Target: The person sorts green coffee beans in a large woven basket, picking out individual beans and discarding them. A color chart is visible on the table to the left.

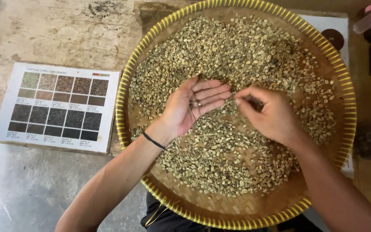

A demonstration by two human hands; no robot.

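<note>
Your left hand [190, 105] lies cupped open over the tray [127, 81], cradling a few beans [194, 103]; your right hand [271, 114] probably pinches another. They seem light, hard and prone to roll; take them singly by fingertip.

I'm in a coffee sorting workshop: woven tray [129, 81] of green beans [237, 56], roast colour chart [59, 105], worn bench [65, 34].

Left hand [190, 107] cups beans [193, 104] over woven tray [237, 210]; right hand [269, 114] pinches nearby
</note>
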